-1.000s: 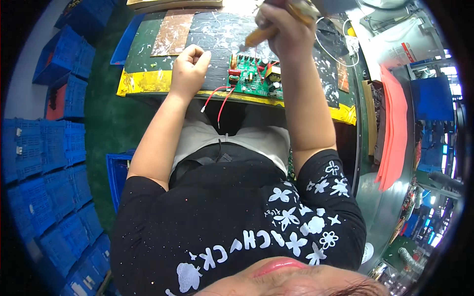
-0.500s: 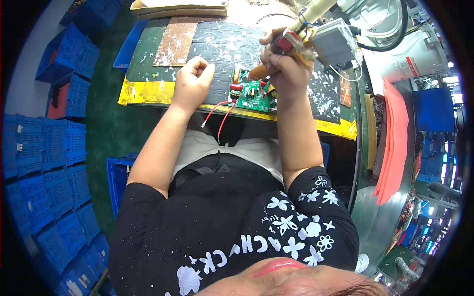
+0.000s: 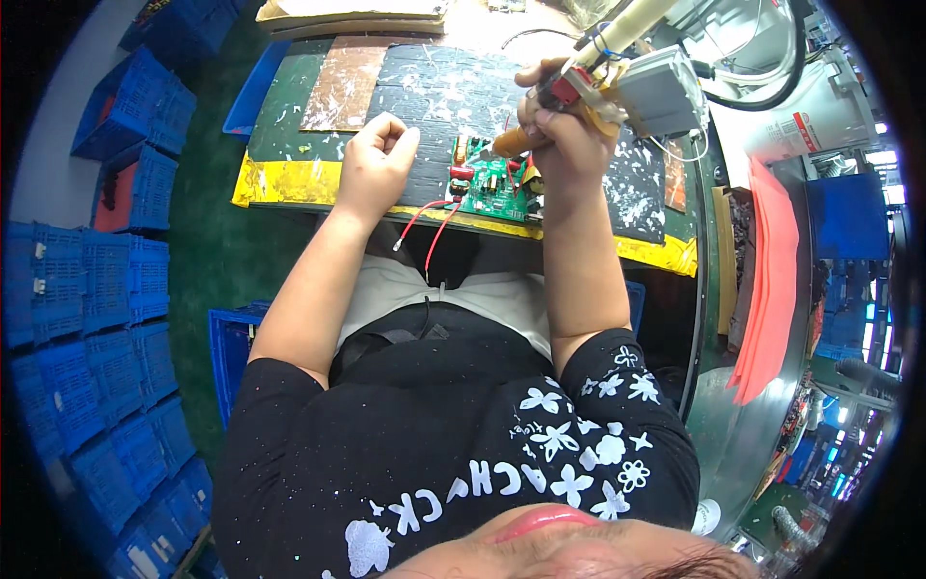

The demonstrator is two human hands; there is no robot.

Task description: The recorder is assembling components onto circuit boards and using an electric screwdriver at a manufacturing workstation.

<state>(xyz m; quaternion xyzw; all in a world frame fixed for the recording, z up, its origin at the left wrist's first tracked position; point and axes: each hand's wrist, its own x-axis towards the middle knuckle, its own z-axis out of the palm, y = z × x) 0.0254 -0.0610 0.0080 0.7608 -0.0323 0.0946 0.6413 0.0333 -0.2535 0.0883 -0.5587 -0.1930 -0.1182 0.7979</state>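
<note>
On the black mat (image 3: 424, 96) near the bench's front edge lies a green circuit board (image 3: 490, 205) with coils, red parts and other components. Two red wires (image 3: 413, 224) run from its front side and hang over the edge. My right hand (image 3: 571, 135) is wrapped around a glue gun (image 3: 514, 144) with an orange-brown nozzle, its tip pointing left just over the board's far part. The hand covers most of the gun's grip. My left hand (image 3: 378, 169) rests on the mat left of the board, its fingers curled closed, with nothing visible in them.
A pale hose (image 3: 632, 21) and a grey box (image 3: 663, 92) hang by the gun. Yellow tape (image 3: 289, 181) lines the bench edge. Blue crates (image 3: 96, 347) stack at left; pink sheets (image 3: 767, 280) and a white bucket (image 3: 805, 116) stand at right.
My right hand and the glue gun have shifted slightly to the right, and more of the nozzle's tip shows over the board. My left hand and the board stay in place.
</note>
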